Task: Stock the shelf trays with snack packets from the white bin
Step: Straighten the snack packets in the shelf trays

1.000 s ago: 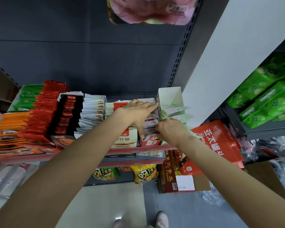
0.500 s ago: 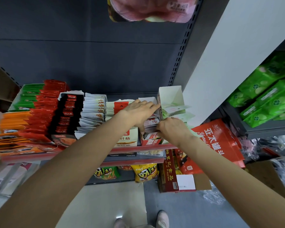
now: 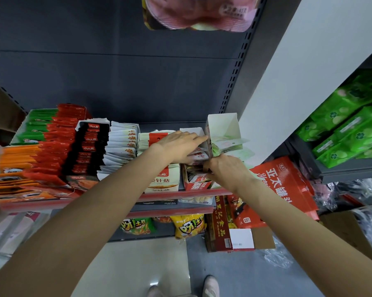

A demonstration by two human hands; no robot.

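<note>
A red and white carton tray (image 3: 194, 183) stands on the shelf and holds a row of small red and white snack packets (image 3: 200, 155). My left hand (image 3: 177, 146) lies on top of these packets with its fingers stretched toward the tray's right wall. My right hand (image 3: 224, 170) is at the tray's front right, fingers curled down among the front packets, with the fingertips hidden. To the right stands a white carton tray (image 3: 222, 127) with green packets. The white bin is out of view.
Left of the hands stand a beige carton (image 3: 164, 179) and rows of white, black, red, orange and green packets (image 3: 52, 151). The red shelf edge (image 3: 180, 195) runs below. Chip bags (image 3: 189, 226), a red box (image 3: 220, 228) and a red bag (image 3: 283, 181) lie lower right.
Both hands have stayed at the red and white tray. My left fingers have shifted slightly over the packets; my right hand has barely moved.
</note>
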